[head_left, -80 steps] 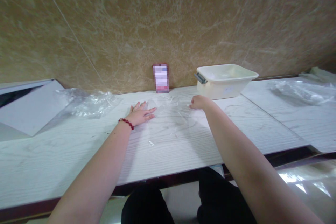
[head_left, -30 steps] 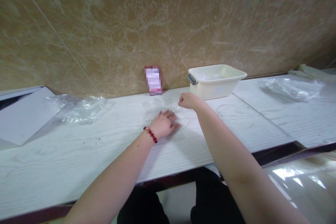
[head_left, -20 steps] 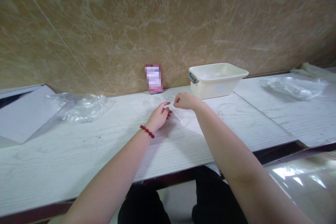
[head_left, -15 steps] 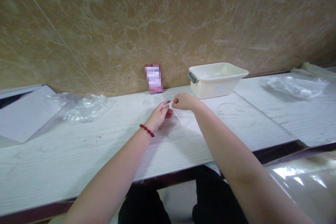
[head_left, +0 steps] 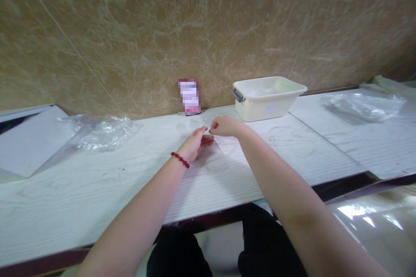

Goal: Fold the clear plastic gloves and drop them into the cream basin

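Over the middle of the white wood-grain table (head_left: 208,190), my left hand (head_left: 196,143) and my right hand (head_left: 224,127) are almost touching. A red bead bracelet (head_left: 180,160) circles my left wrist. A thin clear piece of plastic (head_left: 221,144) shows beside the fingers of my left hand, which closes on it. My right hand is closed, thumb and index finger pinched near the left fingertips; what it holds, if anything, is too small to make out.
A cream bin (head_left: 266,108) with a grey handle stands behind my right hand. A phone (head_left: 191,97) leans on the marble wall. Crumpled clear bags lie at left (head_left: 105,133) and right (head_left: 365,106). An open white box (head_left: 32,143) is far left.
My right hand has shifted slightly left, and its pinch is nearer my left fingertips. The fingers of my left hand have straightened a little.
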`<state>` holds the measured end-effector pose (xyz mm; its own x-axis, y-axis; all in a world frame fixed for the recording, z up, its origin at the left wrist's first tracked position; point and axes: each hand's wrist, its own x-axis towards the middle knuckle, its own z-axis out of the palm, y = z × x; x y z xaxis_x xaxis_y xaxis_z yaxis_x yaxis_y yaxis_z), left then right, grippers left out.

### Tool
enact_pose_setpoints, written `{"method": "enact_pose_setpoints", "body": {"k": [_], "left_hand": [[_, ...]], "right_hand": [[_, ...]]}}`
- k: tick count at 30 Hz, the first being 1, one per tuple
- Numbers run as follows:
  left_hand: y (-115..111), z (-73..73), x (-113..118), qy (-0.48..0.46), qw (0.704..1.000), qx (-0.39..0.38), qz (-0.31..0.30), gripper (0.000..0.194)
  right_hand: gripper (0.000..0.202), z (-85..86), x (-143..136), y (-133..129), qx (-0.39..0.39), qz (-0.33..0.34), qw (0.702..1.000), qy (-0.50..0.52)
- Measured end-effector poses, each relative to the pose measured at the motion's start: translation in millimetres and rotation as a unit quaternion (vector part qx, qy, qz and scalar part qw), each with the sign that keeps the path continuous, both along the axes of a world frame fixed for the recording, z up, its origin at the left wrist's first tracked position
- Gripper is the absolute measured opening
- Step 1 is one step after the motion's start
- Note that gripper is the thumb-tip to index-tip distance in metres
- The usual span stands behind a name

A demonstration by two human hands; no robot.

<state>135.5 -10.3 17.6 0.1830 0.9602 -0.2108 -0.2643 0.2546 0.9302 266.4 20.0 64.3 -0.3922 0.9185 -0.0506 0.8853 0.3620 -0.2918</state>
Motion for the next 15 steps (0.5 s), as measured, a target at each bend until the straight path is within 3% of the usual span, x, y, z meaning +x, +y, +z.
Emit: {"method": "enact_pose_setpoints", "body": {"k": [5, 9, 15], "left_hand": [[2.4, -2.7, -1.7, -0.013, 1.0, -0.001, -0.011, 0.02], [3.3, -4.7, -0.6, 0.007, 1.0, 0.023, -0.012, 0.017], [7.6, -13.5, -2.6, 0.125, 0.99, 0.059, 0.024, 0.023]], "right_hand": [[0.031, 2.1, -3.1, -1.6, -0.041, 0.001, 0.998, 0.039], [0.026, 2.8, -4.6, -3.4, -0.074, 0.012, 0.995, 0.063], [0.018, 0.2, -5.6, -2.3, -0.114, 0.007, 0.988, 0.1]]}}
